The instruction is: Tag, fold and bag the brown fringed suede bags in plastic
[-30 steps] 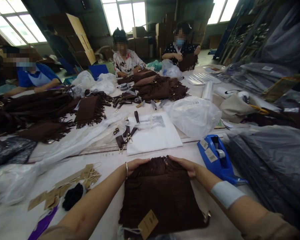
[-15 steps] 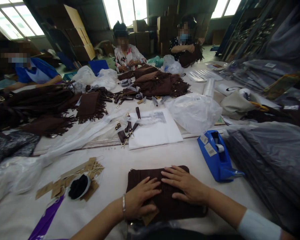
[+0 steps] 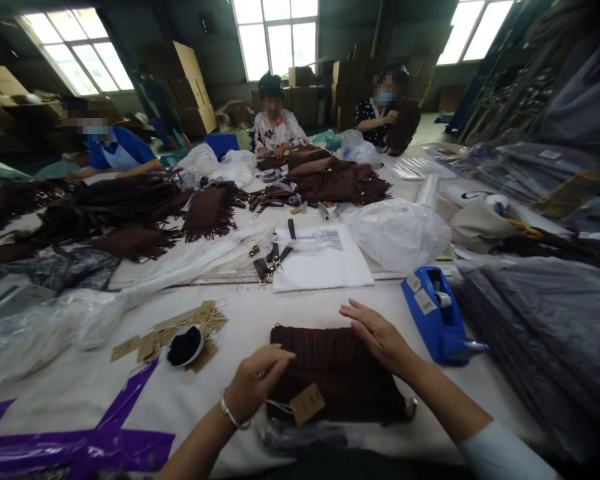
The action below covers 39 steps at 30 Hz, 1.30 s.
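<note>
A dark brown fringed bag [image 3: 337,373] lies flat on the white table in front of me, its fringe folded across it. A tan paper tag [image 3: 308,404] on a white string rests on its lower left part. My left hand [image 3: 258,381] is at the bag's left edge, holding nothing, fingers stretched out toward the right. Over the bag's upper right corner is my right hand [image 3: 379,335], its fingers extended and nothing in it. Whether either hand touches the bag is hard to tell. Clear plastic [image 3: 315,437] lies along the bag's near edge.
Right of the bag stands a blue tape dispenser [image 3: 437,317], beside stacked plastic-wrapped goods [image 3: 525,333]. To the left are a white dish of black material [image 3: 185,346], paper tags [image 3: 207,319] and purple tape [image 3: 75,447]. Brown bags [image 3: 325,177] pile up farther back, near several co-workers.
Both hands, which were lying flat on the bag, have moved apart toward its left and right sides. The paper tag now shows fully. The camera view has shifted.
</note>
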### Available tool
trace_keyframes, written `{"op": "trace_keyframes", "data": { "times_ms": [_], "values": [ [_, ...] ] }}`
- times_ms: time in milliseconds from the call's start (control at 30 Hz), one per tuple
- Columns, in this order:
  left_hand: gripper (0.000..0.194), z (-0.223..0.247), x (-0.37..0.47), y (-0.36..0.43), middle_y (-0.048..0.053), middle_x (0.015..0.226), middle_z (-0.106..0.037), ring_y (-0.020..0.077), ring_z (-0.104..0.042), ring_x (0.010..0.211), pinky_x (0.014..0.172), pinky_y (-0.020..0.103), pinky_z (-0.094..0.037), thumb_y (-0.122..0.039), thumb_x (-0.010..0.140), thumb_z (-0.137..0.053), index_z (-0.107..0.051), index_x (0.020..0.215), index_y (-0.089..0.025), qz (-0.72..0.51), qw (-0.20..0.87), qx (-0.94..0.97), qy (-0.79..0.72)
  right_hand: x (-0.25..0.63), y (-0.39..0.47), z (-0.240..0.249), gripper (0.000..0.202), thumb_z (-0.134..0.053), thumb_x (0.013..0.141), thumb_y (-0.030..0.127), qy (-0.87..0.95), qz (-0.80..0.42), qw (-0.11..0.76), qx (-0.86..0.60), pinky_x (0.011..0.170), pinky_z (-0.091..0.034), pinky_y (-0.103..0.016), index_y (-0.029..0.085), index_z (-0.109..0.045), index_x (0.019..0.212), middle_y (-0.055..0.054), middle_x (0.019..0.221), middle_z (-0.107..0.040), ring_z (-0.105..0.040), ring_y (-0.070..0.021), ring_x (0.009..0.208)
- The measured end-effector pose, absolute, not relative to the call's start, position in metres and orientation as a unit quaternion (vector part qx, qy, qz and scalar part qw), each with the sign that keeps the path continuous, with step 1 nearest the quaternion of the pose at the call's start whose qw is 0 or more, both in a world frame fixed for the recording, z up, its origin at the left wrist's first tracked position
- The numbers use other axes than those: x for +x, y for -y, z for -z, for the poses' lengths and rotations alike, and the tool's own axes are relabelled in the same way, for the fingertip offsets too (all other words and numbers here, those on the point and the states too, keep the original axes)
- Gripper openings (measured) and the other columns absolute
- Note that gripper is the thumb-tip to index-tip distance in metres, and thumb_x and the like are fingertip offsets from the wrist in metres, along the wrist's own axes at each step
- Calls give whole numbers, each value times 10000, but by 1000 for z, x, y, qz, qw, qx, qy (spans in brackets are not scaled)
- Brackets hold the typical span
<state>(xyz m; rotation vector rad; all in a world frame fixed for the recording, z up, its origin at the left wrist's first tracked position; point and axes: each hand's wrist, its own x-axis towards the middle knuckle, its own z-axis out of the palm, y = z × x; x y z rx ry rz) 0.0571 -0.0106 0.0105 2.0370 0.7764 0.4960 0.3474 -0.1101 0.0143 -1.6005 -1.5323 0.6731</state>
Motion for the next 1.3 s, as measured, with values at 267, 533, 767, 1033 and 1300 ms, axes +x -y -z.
{"op": "trace_keyframes", "data": {
  "times_ms": [267, 533, 767, 1033, 1300],
  "values": [
    [318, 1, -67, -68, 107, 1020, -641, 265, -532, 1022, 970, 378, -379, -350, 871, -433, -647, 1027, -175, -134, 41, 807, -574, 309, 128, 46, 453, -453, 896, 399, 756, -238, 204, -574, 1123, -143, -554, 342, -392, 1341, 0, 1437, -359, -248, -254, 1356],
    [300, 27, -92, -99, 152, 871, -658, 330, -549, 929, 912, 461, -374, -328, 781, -440, -678, 791, -146, -21, -15, 834, -550, 332, 160, 8, 361, -448, 906, 277, 737, -300, 317, -517, 1125, -221, -479, 339, -499, 1258, -1, 1325, -517, -375, -206, 1296],
    [308, 1, -65, -108, 124, 800, -650, 307, -558, 814, 823, 447, -415, -411, 792, -426, -609, 721, -174, -19, -23, 836, -548, 365, 135, 22, 435, -457, 893, 378, 603, -214, 364, -677, 1127, -184, -519, 315, -430, 1322, -22, 1415, -404, -273, -238, 1347],
    [337, -11, 146, -95, 117, 1187, -564, 270, -430, 1155, 1043, 425, -307, -242, 902, -407, -514, 1214, -170, -120, 103, 953, -258, 339, 135, 43, 436, -438, 903, 373, 681, -192, 279, -650, 1102, -249, -530, 336, -401, 1337, -8, 1414, -404, -282, -249, 1343],
    [297, 31, 249, -125, 203, 962, -582, 305, -556, 952, 773, 450, -471, -28, 835, -334, -609, 934, -83, 54, 92, 958, -265, 346, 134, 41, 453, -439, 902, 343, 689, -184, 293, -636, 1092, -269, -535, 328, -380, 1351, -21, 1401, -424, -308, -261, 1329]
  ]
}}
